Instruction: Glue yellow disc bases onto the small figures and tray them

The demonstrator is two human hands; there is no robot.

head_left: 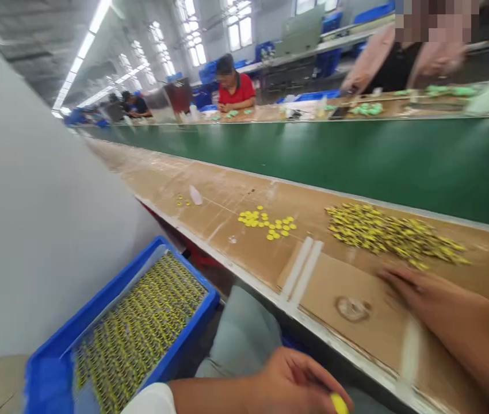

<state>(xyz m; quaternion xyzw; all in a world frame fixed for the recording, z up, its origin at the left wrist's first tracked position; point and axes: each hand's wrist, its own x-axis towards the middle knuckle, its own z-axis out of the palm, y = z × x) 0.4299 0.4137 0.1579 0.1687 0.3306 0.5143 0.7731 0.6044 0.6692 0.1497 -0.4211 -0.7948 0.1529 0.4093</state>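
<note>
My left hand (300, 376) is low in the view, above my lap by the table's front edge. Its thumb and fingers are closed on a small yellow disc (338, 403), only partly in view. On the right, my right hand (436, 302) reaches over the cardboard mat (356, 287), fingers stretched out and somewhat blurred, with nothing visible in them. Just beyond its fingertips lies a heap of small yellow-and-dark pieces (382, 230). Loose yellow discs (272, 224) are scattered on the table to the left of the heap.
A blue crate (119, 293) at lower left holds rows of yellow-and-dark pieces. A pale bottle-shaped item (195, 195) lies farther along the table. White strips (300, 270) edge the mat. Behind runs a green conveyor belt (313, 149), with people (236, 92) seated across it.
</note>
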